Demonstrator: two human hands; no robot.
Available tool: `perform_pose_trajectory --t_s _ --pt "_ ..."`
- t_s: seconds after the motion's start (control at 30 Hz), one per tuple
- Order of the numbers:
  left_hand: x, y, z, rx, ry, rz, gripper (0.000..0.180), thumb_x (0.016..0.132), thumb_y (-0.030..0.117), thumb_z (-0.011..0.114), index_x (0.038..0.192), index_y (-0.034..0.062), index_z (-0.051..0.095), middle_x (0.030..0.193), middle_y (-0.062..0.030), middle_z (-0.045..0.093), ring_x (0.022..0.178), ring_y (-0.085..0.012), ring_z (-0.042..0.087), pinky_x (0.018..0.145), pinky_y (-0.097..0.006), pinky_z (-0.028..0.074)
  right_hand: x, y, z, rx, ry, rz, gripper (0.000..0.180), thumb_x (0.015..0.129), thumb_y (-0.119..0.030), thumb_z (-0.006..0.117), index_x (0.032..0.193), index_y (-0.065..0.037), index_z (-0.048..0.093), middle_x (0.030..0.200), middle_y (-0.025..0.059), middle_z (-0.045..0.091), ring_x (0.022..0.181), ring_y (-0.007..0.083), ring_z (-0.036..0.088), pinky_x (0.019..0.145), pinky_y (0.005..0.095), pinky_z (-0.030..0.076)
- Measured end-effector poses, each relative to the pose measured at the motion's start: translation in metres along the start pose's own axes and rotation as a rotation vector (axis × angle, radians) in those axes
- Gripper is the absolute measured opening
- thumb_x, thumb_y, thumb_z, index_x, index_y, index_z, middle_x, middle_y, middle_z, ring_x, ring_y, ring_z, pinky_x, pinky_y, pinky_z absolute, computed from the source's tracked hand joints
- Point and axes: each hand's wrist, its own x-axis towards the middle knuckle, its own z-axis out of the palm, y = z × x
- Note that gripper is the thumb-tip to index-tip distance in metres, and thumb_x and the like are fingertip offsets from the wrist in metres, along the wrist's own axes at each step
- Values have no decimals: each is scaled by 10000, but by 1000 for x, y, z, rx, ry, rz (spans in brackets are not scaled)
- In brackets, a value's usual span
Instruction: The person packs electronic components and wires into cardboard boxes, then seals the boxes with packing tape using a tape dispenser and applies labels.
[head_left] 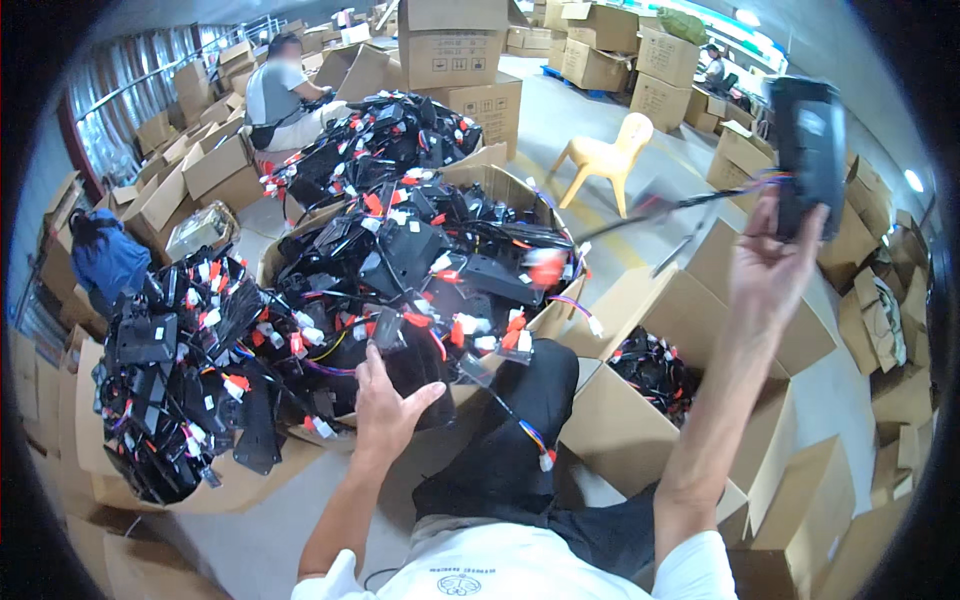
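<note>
- Head view, right hand (778, 245): raised at the right, its fingers gripping the lower end of a black housing (808, 150), held upright, well clear of the cartons beneath.
- A dark cable (690, 203) runs leftward from the housing toward a blurred red connector (545, 270) over the central heap; I cannot tell whether the two are joined.
- Left hand (388, 410): at the near edge of the central heap, fingers open, thumb spread to the right. The fingertips meet a small dark block (388, 329); contact cannot be confirmed.
- Central heap (400, 260): black housings with red and white connectors, tangled, inside a large carton (553, 320).
- Near left: a second heap (150, 340) of like parts.
- Near right: an open carton (618, 420) holding black parts (652, 370).
- Far: a yellow chair (608, 160); far left, a seated co-worker (280, 95).
</note>
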Motion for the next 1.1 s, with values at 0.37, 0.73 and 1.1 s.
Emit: perform_pose_trajectory --t_s 0.37,0.73,1.1 --pt "6 115 12 -1165 -263 -130 393 1034 -5 829 1417 -37 747 1290 -93 820 1100 -176 783 1018 -365 637 -132 -63 -91 -780 -194 307 633 849 -289 1077 1315 -7 755 1110 26 799 975 138 760 920 329 632" --pt "-16 272 104 -673 -754 489 405 1269 320 555 1426 -33 678 1110 -78 749 1023 -177 681 928 -383 572 -147 -116 -100 -680 -306 309 507 1013 -337 923 1320 32 758 1651 204 618 1525 272 581 1285 460 441" --pt "-62 346 198 -672 -1272 311 866 963 318 970 1621 -47 540 1458 -130 713 1327 -203 690 1191 -363 540 -124 -168 -198 -666 9 374 525 1034 -384 931 1302 -35 645 1507 160 691 1365 211 656 1185 400 536"
